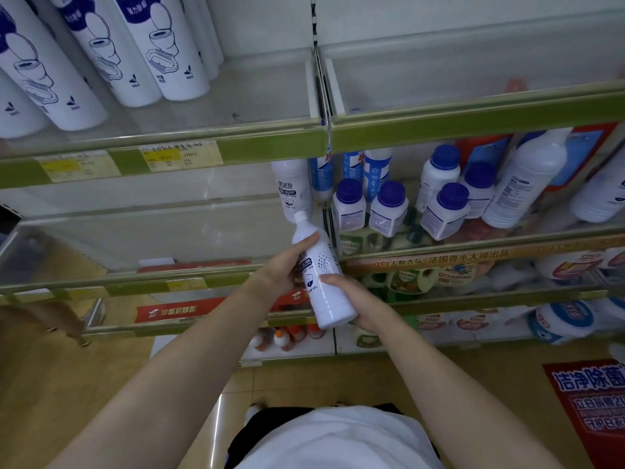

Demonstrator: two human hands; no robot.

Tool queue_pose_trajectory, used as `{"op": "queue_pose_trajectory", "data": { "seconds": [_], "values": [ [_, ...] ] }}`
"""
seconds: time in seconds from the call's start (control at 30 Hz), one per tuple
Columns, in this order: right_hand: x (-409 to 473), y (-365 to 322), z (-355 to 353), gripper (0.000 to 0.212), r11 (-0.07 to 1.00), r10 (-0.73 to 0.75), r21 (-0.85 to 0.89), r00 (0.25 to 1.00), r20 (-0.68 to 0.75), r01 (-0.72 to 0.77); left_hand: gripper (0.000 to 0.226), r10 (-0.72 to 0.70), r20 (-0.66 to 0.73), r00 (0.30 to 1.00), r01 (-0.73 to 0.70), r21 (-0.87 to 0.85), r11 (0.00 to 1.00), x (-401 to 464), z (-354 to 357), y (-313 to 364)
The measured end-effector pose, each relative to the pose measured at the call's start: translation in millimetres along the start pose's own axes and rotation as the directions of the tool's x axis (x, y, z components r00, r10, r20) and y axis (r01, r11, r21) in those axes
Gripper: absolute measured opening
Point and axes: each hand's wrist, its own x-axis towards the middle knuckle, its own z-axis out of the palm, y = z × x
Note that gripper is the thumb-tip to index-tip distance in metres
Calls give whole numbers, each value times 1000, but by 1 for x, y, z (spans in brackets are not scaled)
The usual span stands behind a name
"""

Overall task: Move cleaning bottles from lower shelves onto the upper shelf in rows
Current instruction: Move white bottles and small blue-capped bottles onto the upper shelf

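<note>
In the head view, the left hand [280, 265] and the right hand [358, 301] both held one white cleaner bottle [323, 272], fingers curled around it, in front of the lower shelf. Lifted carelessly, it could strike the upper shelf's green edge [473, 128]. Five blue-capped jars [387, 209] stood right; three toilet-cleaner bottles [162, 42] stood clearly on top, with more behind them.

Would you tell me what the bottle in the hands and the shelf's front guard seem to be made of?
Bottle: likely opaque white plastic, smooth, with a soft sheen and printed label. Front guard: clear plastic or acrylic, since the shelf shows through it; could be glass.
</note>
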Motion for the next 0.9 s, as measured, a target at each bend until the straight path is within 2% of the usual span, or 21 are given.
{"op": "queue_pose_trajectory", "data": {
  "seconds": [0.13,0.23,0.37,0.5,0.63,0.73,0.83,0.87,0.9],
  "values": [
    [-7,0,3,79,966,14,255,991,134,-49,51,57,99,993,-31,-245,969,-1,1,0],
    [-9,-2,6,78,959,12,279,987,161,-57,52,79,84,993,-52,-288,956,0,0,1],
    [-7,-5,5,71,974,9,224,993,119,-35,54,51,39,998,-42,-213,976,4,3,0],
    [-9,-6,5,60,999,-24,-20,1000,15,24,61,89,-91,992,-93,-45,995,3,9,8],
    [-4,-4,7,73,982,-127,-146,990,-60,117,78,127,-238,963,-118,53,992,3,21,10],
    [-4,-5,5,62,973,-168,-169,983,-70,155,82,134,-222,966,-118,81,990,0,25,13],
    [-8,-6,0,52,982,-147,-130,987,-67,138,108,135,-141,981,-124,86,989,2,15,12],
    [-9,-6,-2,50,987,-132,-101,989,-63,126,109,131,-117,984,-122,86,989,1,13,11],
    [-9,-6,-3,50,991,-120,-72,991,-53,116,100,129,-92,987,-122,80,989,-3,12,10]
  ]
}}
